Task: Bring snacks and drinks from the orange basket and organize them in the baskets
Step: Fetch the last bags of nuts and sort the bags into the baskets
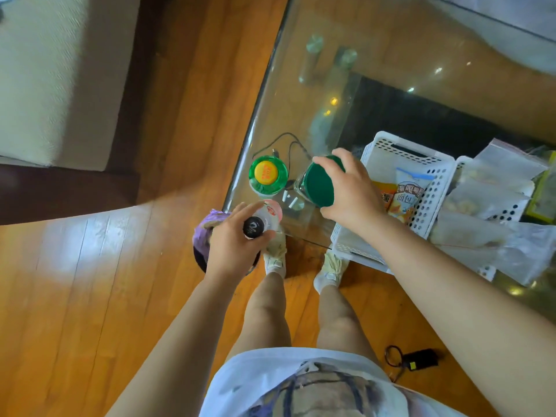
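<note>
My left hand [233, 243] grips a clear bottle with a black cap [254, 227] and a pink label, held over the near corner of the glass table [301, 94]. My right hand [349, 191] holds a jar by its dark green lid [319, 186], just left of a white perforated basket [433, 188] that contains snack packets [403, 197]. A green bottle with a yellow-orange cap [267, 175] stands upright on the table between both hands. No orange basket is in view.
A second white basket with clear plastic bags [496, 200] lies right of the first. A black cable [288, 145] runs across the glass. A purple-lined bin [204, 233] stands below my left hand. A black device [419, 358] lies on the wooden floor; a sofa [36, 79] sits at left.
</note>
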The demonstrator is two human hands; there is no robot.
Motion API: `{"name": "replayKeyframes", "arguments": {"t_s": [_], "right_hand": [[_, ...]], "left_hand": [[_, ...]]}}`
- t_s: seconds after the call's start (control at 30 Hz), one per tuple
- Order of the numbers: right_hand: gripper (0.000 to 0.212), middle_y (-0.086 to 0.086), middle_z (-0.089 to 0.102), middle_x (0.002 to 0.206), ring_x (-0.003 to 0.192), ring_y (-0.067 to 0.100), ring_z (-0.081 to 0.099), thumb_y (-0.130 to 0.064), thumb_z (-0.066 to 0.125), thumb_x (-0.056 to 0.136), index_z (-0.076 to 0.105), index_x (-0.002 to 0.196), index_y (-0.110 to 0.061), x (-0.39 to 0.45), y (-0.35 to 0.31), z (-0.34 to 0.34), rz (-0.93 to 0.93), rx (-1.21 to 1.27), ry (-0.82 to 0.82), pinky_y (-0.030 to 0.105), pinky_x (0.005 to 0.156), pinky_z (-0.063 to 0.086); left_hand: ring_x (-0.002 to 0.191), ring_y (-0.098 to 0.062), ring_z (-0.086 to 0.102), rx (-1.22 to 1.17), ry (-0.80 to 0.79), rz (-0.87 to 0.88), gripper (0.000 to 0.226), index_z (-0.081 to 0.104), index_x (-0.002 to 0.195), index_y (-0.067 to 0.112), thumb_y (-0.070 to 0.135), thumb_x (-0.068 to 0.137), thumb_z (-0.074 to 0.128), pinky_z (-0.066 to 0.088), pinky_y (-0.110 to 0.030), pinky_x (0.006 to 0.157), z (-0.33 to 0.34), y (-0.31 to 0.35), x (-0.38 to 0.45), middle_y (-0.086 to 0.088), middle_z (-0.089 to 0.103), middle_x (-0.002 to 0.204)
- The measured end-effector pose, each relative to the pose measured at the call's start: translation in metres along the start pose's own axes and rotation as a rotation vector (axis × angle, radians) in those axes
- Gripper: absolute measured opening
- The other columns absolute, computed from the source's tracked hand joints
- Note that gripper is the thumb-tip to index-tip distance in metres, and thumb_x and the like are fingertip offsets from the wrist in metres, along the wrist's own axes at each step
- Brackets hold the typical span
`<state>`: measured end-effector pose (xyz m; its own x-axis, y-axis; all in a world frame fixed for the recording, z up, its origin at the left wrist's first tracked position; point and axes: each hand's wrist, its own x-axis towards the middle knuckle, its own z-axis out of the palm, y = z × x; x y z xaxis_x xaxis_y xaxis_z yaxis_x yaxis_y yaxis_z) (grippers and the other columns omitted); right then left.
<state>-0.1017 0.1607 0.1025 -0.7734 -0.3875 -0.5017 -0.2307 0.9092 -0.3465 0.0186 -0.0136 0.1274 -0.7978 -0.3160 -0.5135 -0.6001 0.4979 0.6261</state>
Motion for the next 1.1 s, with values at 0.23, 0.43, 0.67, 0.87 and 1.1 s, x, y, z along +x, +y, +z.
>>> {"name": "replayKeyframes", "arguments": {"t_s": [0.23,0.43,0.67,0.87,1.1], "right_hand": [[0.091,0.002,0.029,0.146,0.137,0.030,0.025,-0.007,0.079,0.061,0.034,0.139,-0.023,-0.030,-0.007,0.017,-0.150,-0.078,-0.085,0.045,0.097,0.046],[0.102,0.001,0.025,0.149,0.140,0.026,0.020,-0.007,0.078,0.064,0.019,0.147,-0.023,-0.037,-0.010,0.021,-0.161,-0.076,-0.117,0.041,0.103,0.040],[0.095,0.004,0.031,0.144,0.131,0.024,0.035,-0.045,0.072,0.072,0.018,0.147,-0.022,-0.016,-0.034,0.012,-0.052,0.167,0.003,0.039,0.105,0.036],[0.057,-0.007,0.044,0.138,0.123,0.021,0.045,-0.024,0.074,0.073,0.052,0.126,-0.029,0.019,-0.080,0.003,-0.138,0.426,0.004,0.035,0.097,0.040],[0.045,0.001,0.064,0.119,0.109,0.022,0.058,-0.017,0.079,0.068,0.064,0.111,-0.020,0.020,-0.064,-0.007,0.065,0.757,0.148,0.037,0.098,0.045]], "left_hand": [[0.095,-0.008,0.054,-0.057,0.029,-0.105,0.051,0.060,0.121,0.029,0.021,0.073,0.076,0.037,0.003,0.068,-0.013,-0.017,-0.001,0.011,0.060,0.104],[0.114,-0.021,0.058,-0.156,0.000,-0.146,0.054,0.059,0.123,0.024,0.016,0.073,0.076,0.048,-0.037,0.097,-0.019,-0.031,0.008,-0.005,0.063,0.124],[0.102,-0.012,0.059,-0.189,0.002,-0.122,0.048,0.059,0.120,0.030,0.022,0.075,0.074,0.043,-0.018,0.082,-0.019,-0.027,0.013,0.004,0.063,0.114],[0.093,-0.006,0.057,-0.158,-0.007,-0.062,0.043,0.062,0.115,0.029,0.021,0.075,0.074,0.040,-0.010,0.077,-0.019,-0.024,0.016,0.011,0.060,0.106],[0.076,0.011,0.060,-0.145,0.017,-0.031,0.033,0.063,0.095,0.041,0.023,0.071,0.076,0.045,-0.005,0.066,-0.025,-0.005,0.035,0.026,0.063,0.081]]}}
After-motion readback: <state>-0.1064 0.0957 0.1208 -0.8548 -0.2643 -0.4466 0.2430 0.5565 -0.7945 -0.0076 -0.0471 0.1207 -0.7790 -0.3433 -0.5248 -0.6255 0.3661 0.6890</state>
